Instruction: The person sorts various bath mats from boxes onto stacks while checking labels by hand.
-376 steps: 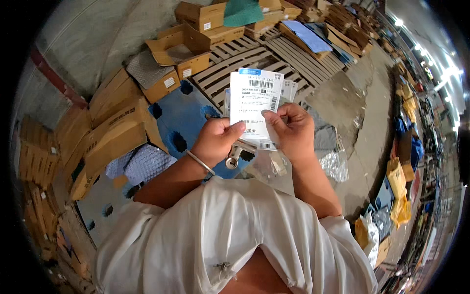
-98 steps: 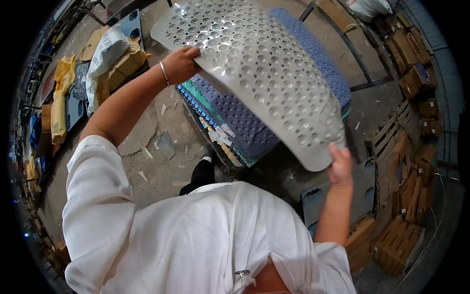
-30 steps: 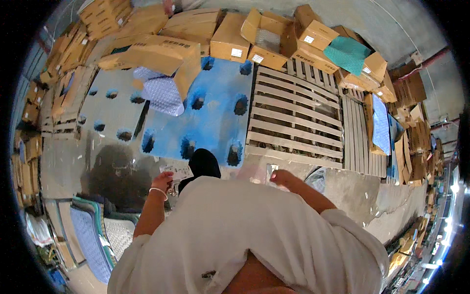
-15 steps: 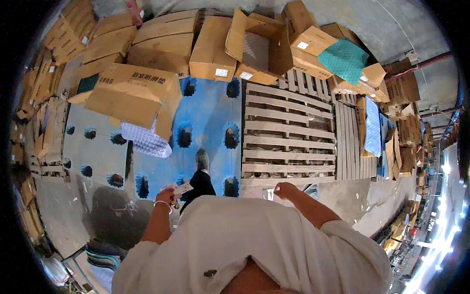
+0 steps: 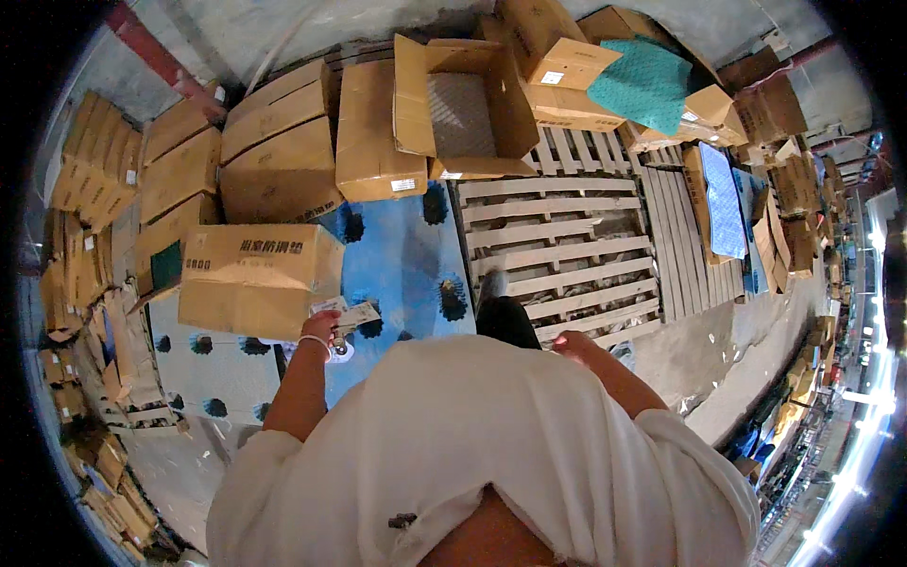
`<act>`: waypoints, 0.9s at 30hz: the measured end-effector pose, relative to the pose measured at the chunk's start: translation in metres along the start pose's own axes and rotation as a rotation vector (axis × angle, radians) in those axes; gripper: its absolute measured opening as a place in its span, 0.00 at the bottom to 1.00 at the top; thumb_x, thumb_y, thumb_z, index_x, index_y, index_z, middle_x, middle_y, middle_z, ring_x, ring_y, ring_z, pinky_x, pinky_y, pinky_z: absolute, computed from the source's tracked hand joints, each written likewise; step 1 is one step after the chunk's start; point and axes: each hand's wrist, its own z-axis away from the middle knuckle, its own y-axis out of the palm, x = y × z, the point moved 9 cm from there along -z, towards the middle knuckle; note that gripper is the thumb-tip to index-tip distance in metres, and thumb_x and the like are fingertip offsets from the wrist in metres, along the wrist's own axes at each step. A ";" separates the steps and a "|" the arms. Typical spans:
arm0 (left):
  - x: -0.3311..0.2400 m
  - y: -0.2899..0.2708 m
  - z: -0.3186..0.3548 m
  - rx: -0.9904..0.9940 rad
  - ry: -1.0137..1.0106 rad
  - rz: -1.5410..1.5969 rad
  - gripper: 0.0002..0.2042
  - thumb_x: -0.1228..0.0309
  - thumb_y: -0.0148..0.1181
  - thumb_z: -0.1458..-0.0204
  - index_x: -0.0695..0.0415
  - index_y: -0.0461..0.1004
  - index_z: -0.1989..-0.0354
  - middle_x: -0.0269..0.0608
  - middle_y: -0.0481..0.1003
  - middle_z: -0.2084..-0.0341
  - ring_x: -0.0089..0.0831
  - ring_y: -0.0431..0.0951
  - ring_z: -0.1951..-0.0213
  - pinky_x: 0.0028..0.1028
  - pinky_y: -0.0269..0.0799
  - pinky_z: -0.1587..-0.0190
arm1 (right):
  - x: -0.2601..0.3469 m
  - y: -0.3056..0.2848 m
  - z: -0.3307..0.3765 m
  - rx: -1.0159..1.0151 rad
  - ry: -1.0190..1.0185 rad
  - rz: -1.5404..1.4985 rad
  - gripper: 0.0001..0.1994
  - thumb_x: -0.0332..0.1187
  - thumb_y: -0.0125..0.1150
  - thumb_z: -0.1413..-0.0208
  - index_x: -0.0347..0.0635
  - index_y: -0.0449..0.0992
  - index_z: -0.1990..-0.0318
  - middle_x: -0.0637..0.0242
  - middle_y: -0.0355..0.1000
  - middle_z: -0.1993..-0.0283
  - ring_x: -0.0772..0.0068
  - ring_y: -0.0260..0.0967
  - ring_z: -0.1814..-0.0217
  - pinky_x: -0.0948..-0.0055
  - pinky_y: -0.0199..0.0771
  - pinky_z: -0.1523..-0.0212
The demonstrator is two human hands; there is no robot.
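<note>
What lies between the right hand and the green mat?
In the head view, wooden pallets, then cartons, lie between the right hand and the green mat.

1. Beyond the left hand, a grey wall is rising and a reddish beam is slanting.
2. A blue pallet is lying ahead of that hand.
3. Ahead of the right hand, a slatted wooden pallet is lying.
4. Right of that hand, grey floor is stretching; bright lights are glowing beyond.
</note>
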 end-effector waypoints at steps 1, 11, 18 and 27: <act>-0.011 0.018 -0.008 0.066 -0.038 0.003 0.07 0.78 0.52 0.55 0.54 0.75 0.69 0.33 0.70 0.81 0.23 0.67 0.83 0.22 0.59 0.84 | -0.024 -0.002 -0.013 0.089 0.096 -0.048 0.14 0.42 0.52 0.46 0.49 0.74 0.55 0.64 0.70 0.51 0.59 0.69 0.51 0.63 0.71 0.52; -0.059 0.138 -0.122 -0.069 -0.089 -0.093 0.07 0.78 0.52 0.51 0.53 0.76 0.67 0.32 0.70 0.81 0.22 0.66 0.82 0.24 0.58 0.84 | -0.130 -0.164 -0.291 -0.244 -0.415 0.489 0.15 0.46 0.56 0.52 0.43 0.76 0.74 0.57 0.73 0.73 0.58 0.70 0.71 0.60 0.70 0.68; -0.125 0.250 -0.187 0.026 0.121 -0.482 0.07 0.76 0.54 0.50 0.57 0.77 0.64 0.37 0.76 0.72 0.23 0.73 0.72 0.23 0.69 0.69 | -0.057 -0.374 -0.452 -0.274 -0.090 -0.114 0.14 0.44 0.52 0.49 0.45 0.73 0.61 0.50 0.72 0.62 0.48 0.70 0.58 0.58 0.70 0.58; -0.151 0.231 -0.295 0.097 0.515 -1.299 0.07 0.77 0.54 0.57 0.54 0.77 0.71 0.46 0.75 0.66 0.43 0.71 0.61 0.38 0.64 0.55 | -0.083 -0.330 -0.790 -0.118 -0.013 0.052 0.12 0.32 0.51 0.50 0.39 0.73 0.59 0.56 0.70 0.54 0.59 0.67 0.50 0.63 0.70 0.53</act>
